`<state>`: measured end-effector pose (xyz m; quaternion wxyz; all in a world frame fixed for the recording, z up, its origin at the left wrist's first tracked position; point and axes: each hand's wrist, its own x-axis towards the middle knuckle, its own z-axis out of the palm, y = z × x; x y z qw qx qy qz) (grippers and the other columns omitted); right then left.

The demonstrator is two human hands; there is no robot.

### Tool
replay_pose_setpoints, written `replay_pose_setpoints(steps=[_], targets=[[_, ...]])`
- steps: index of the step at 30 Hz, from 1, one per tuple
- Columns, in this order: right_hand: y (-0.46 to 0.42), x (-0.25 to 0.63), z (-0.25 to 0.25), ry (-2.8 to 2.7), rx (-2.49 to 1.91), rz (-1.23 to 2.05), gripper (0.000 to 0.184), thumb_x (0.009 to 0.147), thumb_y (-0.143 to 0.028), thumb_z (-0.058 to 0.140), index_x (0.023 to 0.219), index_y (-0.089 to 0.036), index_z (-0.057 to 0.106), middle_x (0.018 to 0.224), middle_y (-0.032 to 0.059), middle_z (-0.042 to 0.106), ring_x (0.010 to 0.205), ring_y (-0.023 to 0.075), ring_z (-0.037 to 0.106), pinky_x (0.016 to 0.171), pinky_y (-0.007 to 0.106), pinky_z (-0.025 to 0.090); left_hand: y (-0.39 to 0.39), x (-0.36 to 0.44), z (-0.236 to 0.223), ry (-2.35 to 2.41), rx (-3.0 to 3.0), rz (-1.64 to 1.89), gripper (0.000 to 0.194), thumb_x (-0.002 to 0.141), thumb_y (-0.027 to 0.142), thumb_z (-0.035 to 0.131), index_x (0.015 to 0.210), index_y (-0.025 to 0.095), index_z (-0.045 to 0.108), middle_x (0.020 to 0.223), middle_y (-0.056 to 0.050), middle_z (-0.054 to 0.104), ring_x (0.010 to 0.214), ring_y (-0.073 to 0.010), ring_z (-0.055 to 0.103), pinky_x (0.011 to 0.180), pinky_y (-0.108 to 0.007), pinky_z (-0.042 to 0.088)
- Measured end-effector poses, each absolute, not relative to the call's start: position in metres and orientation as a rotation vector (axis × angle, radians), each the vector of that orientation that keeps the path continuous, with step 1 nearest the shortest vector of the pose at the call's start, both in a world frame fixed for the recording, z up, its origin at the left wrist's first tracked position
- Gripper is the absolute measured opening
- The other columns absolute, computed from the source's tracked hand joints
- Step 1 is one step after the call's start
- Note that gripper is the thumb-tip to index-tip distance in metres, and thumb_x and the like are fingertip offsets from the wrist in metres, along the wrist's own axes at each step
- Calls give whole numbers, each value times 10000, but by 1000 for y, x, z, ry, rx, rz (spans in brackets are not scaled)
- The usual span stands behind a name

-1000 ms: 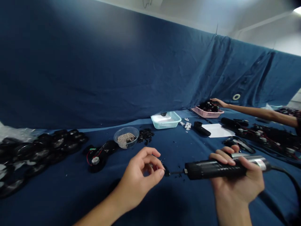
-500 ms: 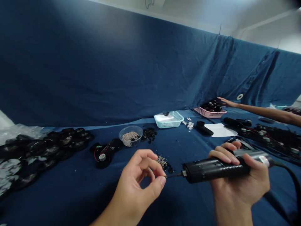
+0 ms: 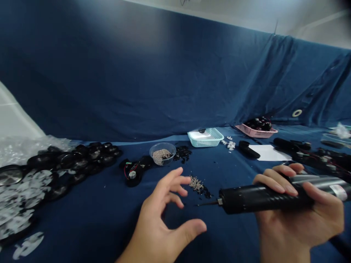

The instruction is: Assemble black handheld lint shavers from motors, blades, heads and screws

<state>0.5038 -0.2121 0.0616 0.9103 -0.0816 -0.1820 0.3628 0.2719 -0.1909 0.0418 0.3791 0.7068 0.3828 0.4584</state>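
My right hand (image 3: 298,204) grips a black electric screwdriver (image 3: 260,199), held level with its thin bit pointing left. A tiny piece seems to sit at the bit's tip, too small to make out. Just left of the tip, my left hand (image 3: 167,219) is open, thumb and fingers apart with nothing between them. Behind the bit, a small pile of screws (image 3: 196,183) lies on the blue cloth beside some black bits. Farther back stands a clear round bowl (image 3: 173,149) of screws. A black housing (image 3: 134,179) with red wires and a white round part lies left of the bowl.
At left are many black round parts (image 3: 82,164) and white flat pieces (image 3: 27,201). A light-blue basket (image 3: 207,143), a pink basket (image 3: 257,133) of dark parts, a white sheet (image 3: 270,152) and a black case (image 3: 248,149) stand toward the back right.
My left thumb and fingers have come off the screwdriver's tip and spread apart. The view has turned left, and the other person's arm by the pink basket is out of sight.
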Motion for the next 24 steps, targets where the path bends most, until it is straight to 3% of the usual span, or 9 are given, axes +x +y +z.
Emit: replay_pose_setpoints(steps=[1,3,4,6,8,14,19,22,24], targets=[[-212,504,61,-374,-165,753,402,546,-103,565,945,-110,517,784,-21,462,520,11,427,493,157,493,-186,261,41,1066,1862,1138,743,701,421,770,1342,375,397,1305,-35,553,1061,-216,577,890,-355,535],[-212,504,60,-378,-158,764,401,541,-105,557,940,-108,518,782,-23,459,520,11,424,500,155,496,-172,236,36,1289,1967,968,533,768,471,680,1261,350,517,1396,-39,490,1191,-272,516,1014,-452,450],[-212,504,59,-383,-154,767,398,544,-104,549,941,-109,520,779,-25,458,521,11,423,507,153,498,-165,223,31,1363,1960,841,522,790,497,636,1274,339,520,1445,-42,447,1256,-295,473,1061,-490,401],[-211,503,58,-390,-159,763,390,555,-103,534,945,-106,523,780,-22,459,528,13,422,516,150,498,-150,204,18,1345,1847,574,719,714,533,687,1362,319,460,1530,-56,346,1373,-333,351,1119,-515,325],[-211,500,57,-384,-179,753,384,556,-99,521,940,-107,526,782,-18,459,531,14,417,516,147,495,-140,194,5,1297,1763,466,821,628,497,762,1366,273,480,1489,-101,422,1350,-353,395,1112,-513,335],[-208,495,55,-379,-207,766,390,529,-116,543,919,-115,535,783,-17,454,532,15,401,501,153,487,-145,209,-20,1180,1587,635,781,532,313,855,1254,260,560,1252,-74,617,1154,-290,555,1033,-408,392],[-207,495,53,-370,-244,753,403,511,-102,546,914,-122,542,777,-19,468,534,16,410,508,149,483,-163,224,-25,1073,1303,829,665,505,324,887,1087,240,575,891,25,618,814,-161,557,714,-240,414],[-205,493,51,-358,-254,765,384,521,-102,551,904,-129,548,767,-15,477,533,25,419,502,160,483,-166,225,-23,1038,1078,873,678,519,323,888,1119,263,579,936,34,625,836,-135,559,710,-206,393],[-203,492,49,-350,-267,776,375,523,-106,566,897,-131,551,767,-10,482,541,33,424,499,170,484,-167,225,-20,1025,914,854,594,635,364,819,1170,279,574,952,18,647,828,-140,591,713,-221,417]])
